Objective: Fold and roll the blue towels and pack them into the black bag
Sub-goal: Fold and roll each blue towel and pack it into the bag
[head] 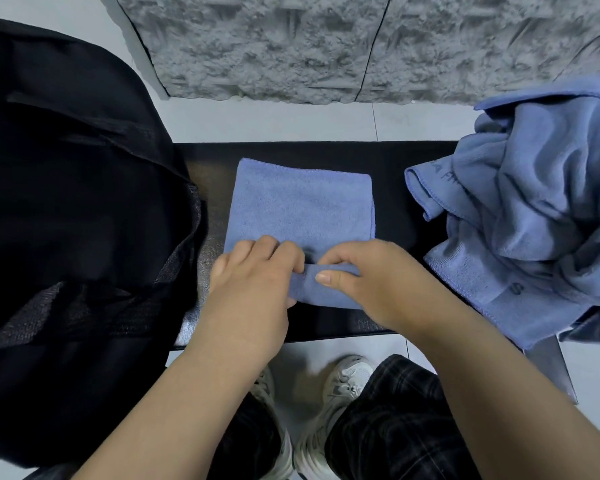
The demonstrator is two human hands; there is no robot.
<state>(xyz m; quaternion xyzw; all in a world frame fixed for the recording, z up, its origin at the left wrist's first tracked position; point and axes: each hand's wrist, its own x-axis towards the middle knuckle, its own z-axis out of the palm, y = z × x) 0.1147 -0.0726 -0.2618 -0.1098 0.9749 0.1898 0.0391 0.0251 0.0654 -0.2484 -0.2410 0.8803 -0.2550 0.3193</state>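
So in the middle of the frame there's a folded blue towel lying flat on a black padded bench, and its near edge is already curled up into a small roll. Both hands are on that roll. The left hand sits on the left end with its fingers curled over the top of the rolled part, and the right hand grips the right end, thumb pressed on the front of the roll and the other fingers bent over the back of it. So both are grasping the towel, neither one is loose.

The black bag fills the whole left side of the frame, sitting on the left end of the bench just beside the towel (it's so dark I honestly can't tell whether its mouth is open or where the opening is). On the right side of the frame there's a crumpled pile of blue towels, unfolded, some printed lettering showing on an edge, hanging a bit over the bench's front edge.

Lower middle of the frame: plaid trousers and white sneakers on a pale tiled floor. Across the top there's a rough grey textured wall.
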